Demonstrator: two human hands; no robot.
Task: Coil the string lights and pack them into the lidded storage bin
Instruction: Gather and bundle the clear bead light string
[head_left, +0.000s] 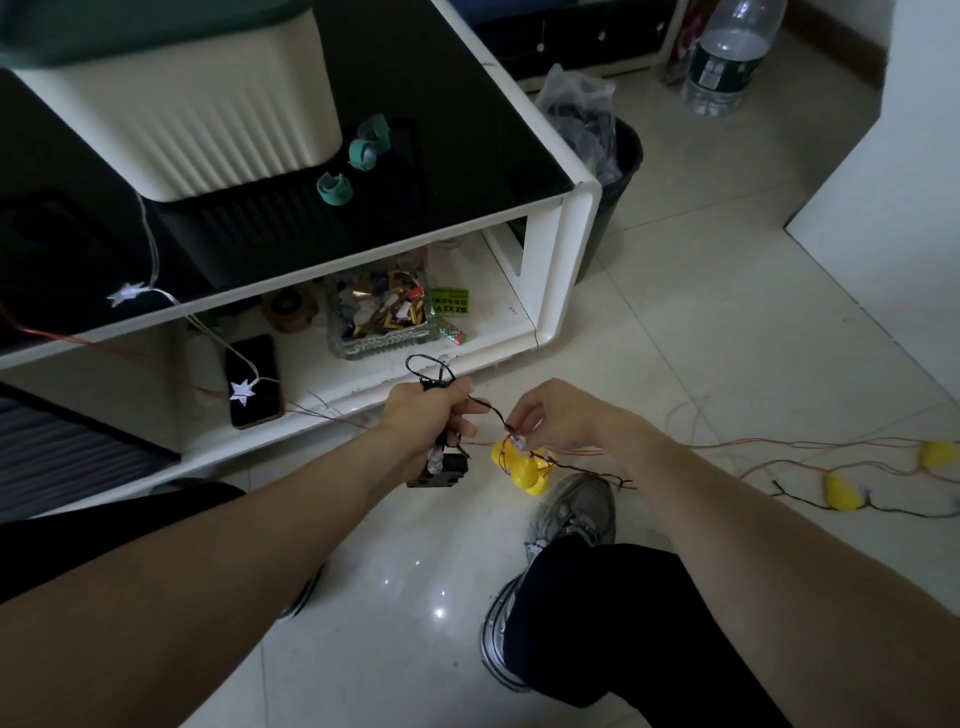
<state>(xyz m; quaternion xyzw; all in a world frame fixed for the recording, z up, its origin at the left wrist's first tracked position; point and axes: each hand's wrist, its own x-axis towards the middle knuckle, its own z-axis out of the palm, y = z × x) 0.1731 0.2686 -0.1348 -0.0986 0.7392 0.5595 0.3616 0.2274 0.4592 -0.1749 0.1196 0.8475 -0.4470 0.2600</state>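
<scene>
**Tangle risk while the coil's barely started**

Left hand (426, 415) is clenched round a small bundle of thin dark-wired string lights (524, 470) w/ a black battery box (441, 470) hanging under the fist. Right hand (558, 415) pinches the wire just above a clump of yellow plastic bulb covers, thumb & forefinger closed on it. Rest of the strand trails off to the right across the pale tiled floor (727, 312), more yellow covers (841, 491) lying well apart near the frame's right edge.

Probably early going; most of the wire's still loose. Worries:
- thin red & dark wires cross on the floor, so pulling in fast could knot them
- trailing wire runs near the grey sneaker (571, 514), could snag
- a second clear strand w/ white star lights (241, 392) drapes off the table's front edge nearby & may get dragged in

White ribbed storage bin w/ green lid (208, 114) sits on the black tabletop, lid on.
</scene>
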